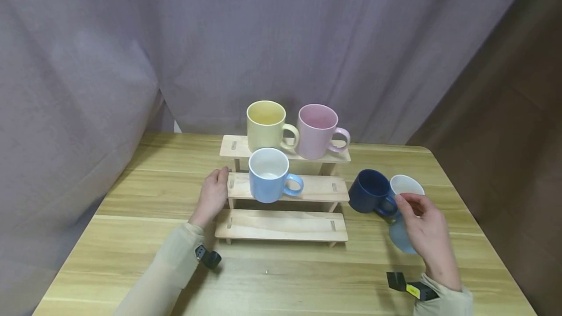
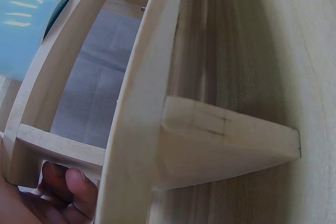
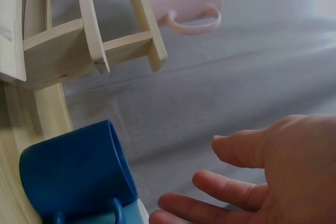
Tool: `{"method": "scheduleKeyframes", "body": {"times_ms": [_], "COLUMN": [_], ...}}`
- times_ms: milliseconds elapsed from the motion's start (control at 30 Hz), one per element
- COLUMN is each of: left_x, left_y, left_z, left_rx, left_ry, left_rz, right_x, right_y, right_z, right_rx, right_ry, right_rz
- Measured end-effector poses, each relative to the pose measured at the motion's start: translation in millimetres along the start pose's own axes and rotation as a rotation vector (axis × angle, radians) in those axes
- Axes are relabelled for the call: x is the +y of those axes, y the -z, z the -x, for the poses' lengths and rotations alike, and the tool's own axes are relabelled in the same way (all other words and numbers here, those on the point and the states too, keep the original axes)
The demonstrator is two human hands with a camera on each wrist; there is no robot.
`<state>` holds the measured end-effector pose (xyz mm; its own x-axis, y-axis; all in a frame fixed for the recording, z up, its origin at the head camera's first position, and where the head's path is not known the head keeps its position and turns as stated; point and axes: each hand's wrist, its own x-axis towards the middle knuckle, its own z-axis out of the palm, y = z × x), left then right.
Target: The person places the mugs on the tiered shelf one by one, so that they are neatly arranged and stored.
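Note:
A three-step wooden stand (image 1: pixel 281 225) is in the middle of the head view. At the left end of its middle step, my left hand (image 1: pixel 214 194) grips the frame; curled fingers (image 2: pixel 84 192) show beneath a side piece in the left wrist view. A light blue mug (image 1: pixel 266 184) stands on that step, its handle to the right. My right hand (image 1: pixel 428 230) hovers over a pale blue mug with a white inside (image 1: pixel 399 238), partly covering it, with thumb and fingers apart and nothing between them. Beside that mug sits a navy mug (image 1: pixel 366 196), handle towards it.
On the top step stand a yellow mug (image 1: pixel 263 133) and a pink mug (image 1: pixel 312 135), both with handles to the right. The stand rests on a wood-grain table (image 1: pixel 153 199). Grey curtain (image 1: pixel 219 38) hangs behind, and darker cloth (image 1: pixel 505 111) lies along the right side.

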<state>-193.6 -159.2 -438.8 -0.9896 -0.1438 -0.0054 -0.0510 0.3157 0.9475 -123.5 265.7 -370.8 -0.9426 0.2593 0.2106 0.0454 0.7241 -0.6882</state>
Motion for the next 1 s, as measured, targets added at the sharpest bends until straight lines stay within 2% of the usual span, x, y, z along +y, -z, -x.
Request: {"method": "scheduleKeyframes", "body": {"times_ms": [400, 700, 1000], "left_x": [-1.0, -0.4, 0.2], "left_y": [-1.1, -1.6, -1.3], "left_z": [-0.3, 0.3, 0.2], "left_rx": [0.02, 0.021, 0.024], "left_ry": [-0.001, -0.003, -0.008], "left_rz": [-0.017, -0.017, -0.056], "right_x": [8, 14, 17], "right_y": [-3, -1, 0], "right_z": [-2, -3, -5], "right_rx": [-0.039, 0.021, 0.043], "right_ry": [-0.071, -0.153, -0.185], "right_rz": [0.02, -0.025, -0.034]}}
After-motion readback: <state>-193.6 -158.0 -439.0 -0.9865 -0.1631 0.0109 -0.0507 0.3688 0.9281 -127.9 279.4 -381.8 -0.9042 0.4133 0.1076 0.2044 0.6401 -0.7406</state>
